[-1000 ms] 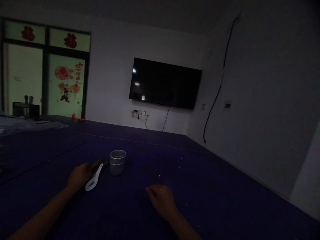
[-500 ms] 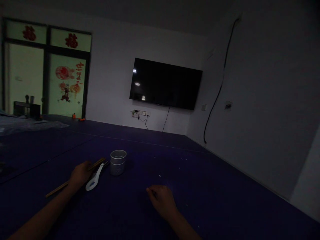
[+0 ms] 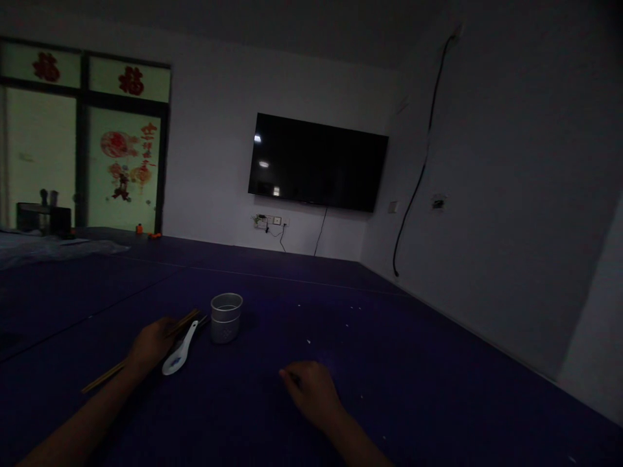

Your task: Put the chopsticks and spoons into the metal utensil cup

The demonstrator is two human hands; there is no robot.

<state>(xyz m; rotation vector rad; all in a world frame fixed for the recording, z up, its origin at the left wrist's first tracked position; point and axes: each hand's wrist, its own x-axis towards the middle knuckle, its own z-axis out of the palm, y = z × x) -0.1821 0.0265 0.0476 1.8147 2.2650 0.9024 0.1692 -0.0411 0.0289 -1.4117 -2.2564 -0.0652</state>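
Holds wooden chopsticks [image 3: 103, 377] in the left hand [image 3: 150, 344] at near left, closed around their middle, with ends slanting out toward near left and far right. Has the right hand [image 3: 311, 390] at near centre, curled into a loose, narrow fist; cannot tell whether touching the purple table [image 3: 253, 415]. Shows a white spoon [image 3: 176, 360] just right of the left hand, with handle pointing far, and an upright metal cup [image 3: 226, 322] just right of that handle. Shows white specks [image 3: 308, 341] farther right.
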